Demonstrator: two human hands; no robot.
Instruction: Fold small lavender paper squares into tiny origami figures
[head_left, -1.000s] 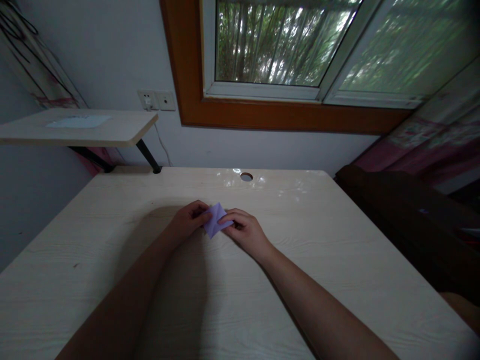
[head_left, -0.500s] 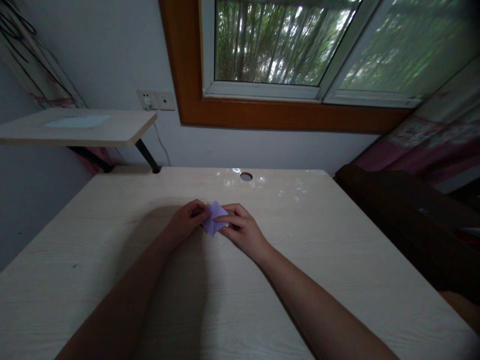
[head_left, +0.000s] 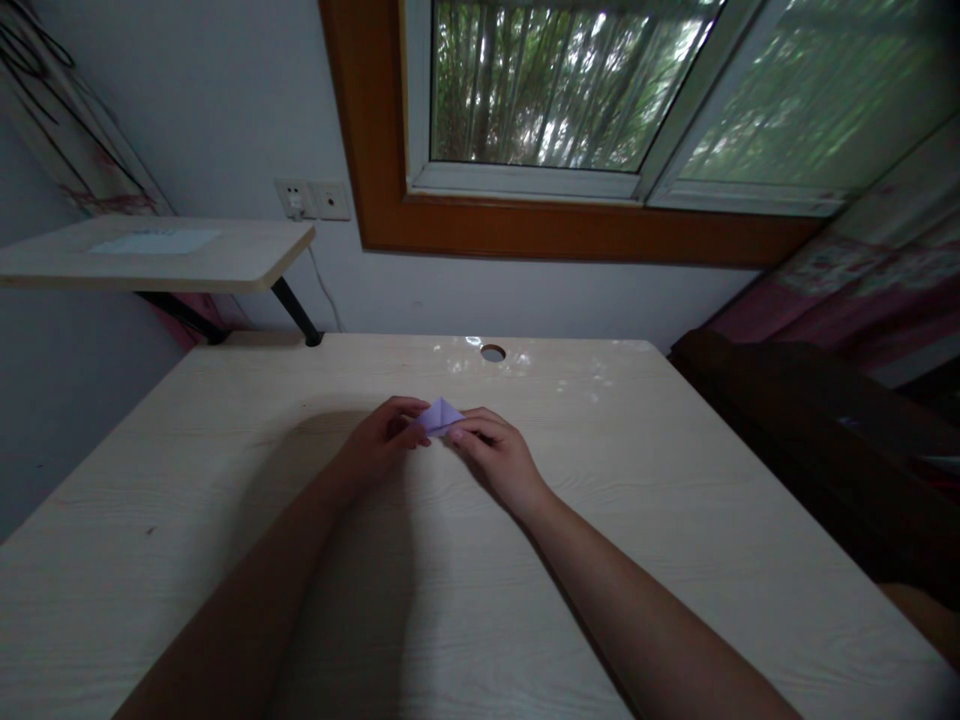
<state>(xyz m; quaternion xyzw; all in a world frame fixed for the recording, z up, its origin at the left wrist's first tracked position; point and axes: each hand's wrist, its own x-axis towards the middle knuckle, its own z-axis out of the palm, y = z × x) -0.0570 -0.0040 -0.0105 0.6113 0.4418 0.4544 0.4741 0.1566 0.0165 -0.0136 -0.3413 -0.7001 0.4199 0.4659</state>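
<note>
A small folded purple paper (head_left: 441, 415) lies on the pale wooden desk (head_left: 225, 520), near its middle. My left hand (head_left: 382, 442) pinches the paper's left edge with curled fingers. My right hand (head_left: 495, 458) presses and grips its right side, fingers bent over it. Only a small triangular part of the paper shows between the two hands; the remainder is hidden under my fingers.
A round cable hole (head_left: 493, 352) sits near the desk's far edge. A raised shelf (head_left: 172, 258) on a black bracket stands at the far left, below wall sockets (head_left: 313, 200). A window (head_left: 570, 90) is behind; dark furniture (head_left: 810, 440) borders the desk's right side.
The paper's lower point has been folded up, so it looks smaller and flatter. Both hands have shifted slightly away from me and closed in over it.
</note>
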